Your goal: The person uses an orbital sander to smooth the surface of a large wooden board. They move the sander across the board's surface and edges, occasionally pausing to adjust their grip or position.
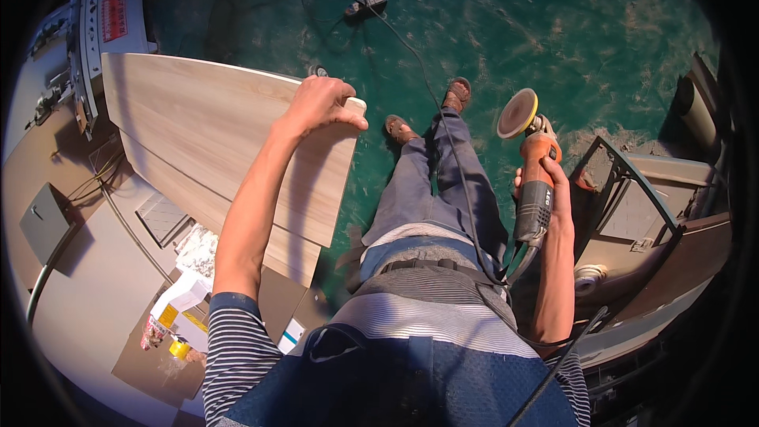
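Observation:
A pale wood-grain board point(213, 130) lies at the left, on top of other boards. My left hand point(322, 107) is closed over its far right corner, with the thumb along the edge and the fingertips partly hidden. A small light rounded piece shows by the thumb; whether it is the board's corner cannot be told. On the right, my right hand point(558, 190) is wrapped round the body of an orange and dark grey angle grinder point(541, 158). The grinder's round sanding disc point(518, 113) points away from me, apart from the board. Its cable runs back by my waist.
A black power strip point(366, 8) lies on the green floor point(506, 39), and a cable runs from it past my legs. Brown panels and a dark metal frame point(632, 190) stand at the right. Machinery point(118, 16) stands far left; packets and a yellow tape roll point(180, 348) lie near left.

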The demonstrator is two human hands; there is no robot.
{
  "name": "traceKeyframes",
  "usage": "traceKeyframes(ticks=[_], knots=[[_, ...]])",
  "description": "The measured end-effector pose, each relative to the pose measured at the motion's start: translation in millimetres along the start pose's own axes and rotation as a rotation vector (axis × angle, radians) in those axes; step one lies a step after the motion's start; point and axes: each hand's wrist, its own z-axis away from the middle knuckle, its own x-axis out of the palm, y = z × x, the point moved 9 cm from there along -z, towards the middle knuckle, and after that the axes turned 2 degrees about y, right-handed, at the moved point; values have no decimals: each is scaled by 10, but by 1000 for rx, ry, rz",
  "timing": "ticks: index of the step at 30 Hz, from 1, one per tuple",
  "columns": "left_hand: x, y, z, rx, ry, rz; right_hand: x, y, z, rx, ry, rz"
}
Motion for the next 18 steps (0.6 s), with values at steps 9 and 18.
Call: traceKeyframes(ticks=[9, 18], knots=[[-164, 264, 237, 112, 366, 66, 783, 115, 414, 1, -25, 442], [390, -1473, 2412, -812, 504, -40, 1914, 6, 389, 59, -253, 997]])
